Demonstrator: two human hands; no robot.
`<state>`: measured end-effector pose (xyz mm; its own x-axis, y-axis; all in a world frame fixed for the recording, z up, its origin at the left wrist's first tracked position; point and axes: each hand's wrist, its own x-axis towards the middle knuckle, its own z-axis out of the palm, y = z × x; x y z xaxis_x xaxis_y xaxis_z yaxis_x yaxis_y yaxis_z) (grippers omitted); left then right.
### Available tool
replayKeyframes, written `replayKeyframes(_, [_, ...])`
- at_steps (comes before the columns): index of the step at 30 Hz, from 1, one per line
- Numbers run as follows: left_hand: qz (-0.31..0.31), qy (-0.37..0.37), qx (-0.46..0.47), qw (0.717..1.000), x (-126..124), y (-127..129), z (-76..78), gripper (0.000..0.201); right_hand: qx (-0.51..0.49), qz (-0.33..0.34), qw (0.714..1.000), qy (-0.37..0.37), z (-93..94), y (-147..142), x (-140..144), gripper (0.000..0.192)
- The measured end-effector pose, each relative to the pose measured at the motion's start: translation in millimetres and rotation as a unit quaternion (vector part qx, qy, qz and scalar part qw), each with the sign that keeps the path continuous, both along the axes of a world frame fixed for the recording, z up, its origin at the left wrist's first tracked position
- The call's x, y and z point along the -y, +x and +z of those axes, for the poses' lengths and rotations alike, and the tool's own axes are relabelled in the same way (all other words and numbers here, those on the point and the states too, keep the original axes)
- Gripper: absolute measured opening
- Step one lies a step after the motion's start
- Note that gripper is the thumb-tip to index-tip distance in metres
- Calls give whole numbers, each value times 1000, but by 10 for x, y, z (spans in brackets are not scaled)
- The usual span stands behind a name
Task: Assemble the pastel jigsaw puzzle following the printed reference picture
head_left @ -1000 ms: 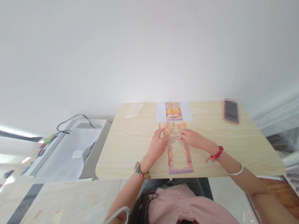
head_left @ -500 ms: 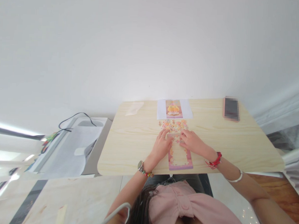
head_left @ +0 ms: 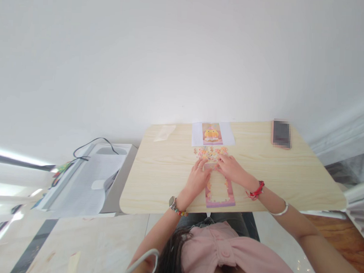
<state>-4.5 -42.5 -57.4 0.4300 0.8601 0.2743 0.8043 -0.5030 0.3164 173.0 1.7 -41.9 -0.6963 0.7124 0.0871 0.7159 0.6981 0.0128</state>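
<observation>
A partly joined jigsaw puzzle lies near the table's front edge. Its purple and pink border surrounds bare wood. My left hand rests over its upper left corner, fingers stretched forward and thumb apart. Over the upper right part, my right hand has its fingers bent towards the thumb; whatever lies between the fingertips is hidden. Loose puzzle pieces are spread just beyond both hands. Behind them, a printed picture of a yellow figure lies on white paper.
A phone lies at the back right of the wooden table. A pale, see-through sheet is at the back left. The wall borders the table's far edge. Left of it stands a white cabinet with papers and a black cable.
My right hand has shifted slightly left and away from me, its fingertips now closer to the loose pieces. The left hand stays at the puzzle's upper left corner.
</observation>
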Motion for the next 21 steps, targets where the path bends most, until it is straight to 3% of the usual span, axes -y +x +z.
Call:
replayKeyframes(10, [5, -11, -7, 1000, 5, 24, 35, 28, 11, 5, 1000, 5, -49, -27, -43, 18])
replayKeyframes(21, [14, -16, -14, 1000, 16, 71, 60, 32, -86, 2, 996, 25, -131, -17, 36, 17])
